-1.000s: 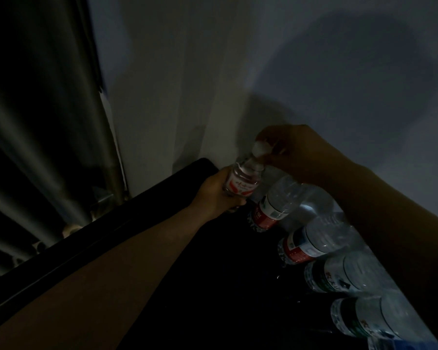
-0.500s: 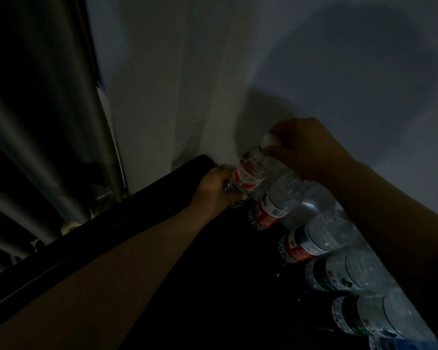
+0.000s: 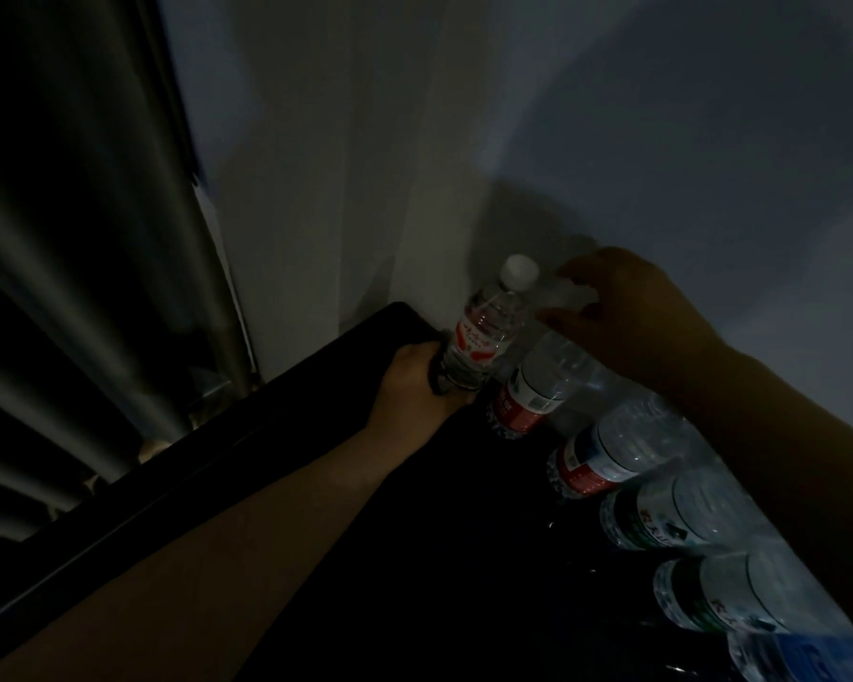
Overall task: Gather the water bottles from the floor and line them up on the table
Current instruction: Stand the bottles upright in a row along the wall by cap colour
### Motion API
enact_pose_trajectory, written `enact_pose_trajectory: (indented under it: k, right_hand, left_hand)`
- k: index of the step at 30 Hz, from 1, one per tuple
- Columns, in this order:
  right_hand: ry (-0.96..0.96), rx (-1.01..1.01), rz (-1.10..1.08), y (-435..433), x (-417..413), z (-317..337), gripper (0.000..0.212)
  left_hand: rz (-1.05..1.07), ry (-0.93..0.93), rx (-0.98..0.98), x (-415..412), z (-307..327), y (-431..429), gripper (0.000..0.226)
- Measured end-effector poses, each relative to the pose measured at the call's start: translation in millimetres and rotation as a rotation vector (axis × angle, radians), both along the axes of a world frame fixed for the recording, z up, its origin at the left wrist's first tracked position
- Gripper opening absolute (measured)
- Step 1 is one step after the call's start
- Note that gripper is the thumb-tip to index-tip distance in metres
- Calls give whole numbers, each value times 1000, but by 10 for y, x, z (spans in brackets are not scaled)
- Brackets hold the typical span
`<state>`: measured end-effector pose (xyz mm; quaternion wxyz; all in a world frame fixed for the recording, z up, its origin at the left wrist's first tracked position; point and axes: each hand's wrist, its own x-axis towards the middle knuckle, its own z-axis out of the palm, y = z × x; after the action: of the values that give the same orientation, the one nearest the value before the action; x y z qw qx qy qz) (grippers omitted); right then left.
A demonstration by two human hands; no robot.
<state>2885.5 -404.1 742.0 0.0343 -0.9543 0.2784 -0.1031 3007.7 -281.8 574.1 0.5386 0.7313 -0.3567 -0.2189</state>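
The left hand (image 3: pixel 414 381) grips the small bottle (image 3: pixel 483 332) low, standing it on the table (image 3: pixel 316 484) at the far end of the row of bottles (image 3: pixel 606 460). The right hand (image 3: pixel 631 317) hangs loose near the cap. Next, let go gently.

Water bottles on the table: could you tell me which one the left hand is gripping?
The small white-capped bottle at the row's far end; the left hand grips its base.
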Motion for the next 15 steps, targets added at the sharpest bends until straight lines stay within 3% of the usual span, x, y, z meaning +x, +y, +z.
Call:
enact_pose_trajectory:
  k: [6, 15]
  right_hand:
    - [53, 19, -181, 0, -145, -48, 43]
    - [133, -27, -310, -17, -82, -106, 45]
  left_hand:
    - [-125, 89, 111, -275, -225, 218, 54]
    - [-122, 210, 76, -646, -275, 33, 62]
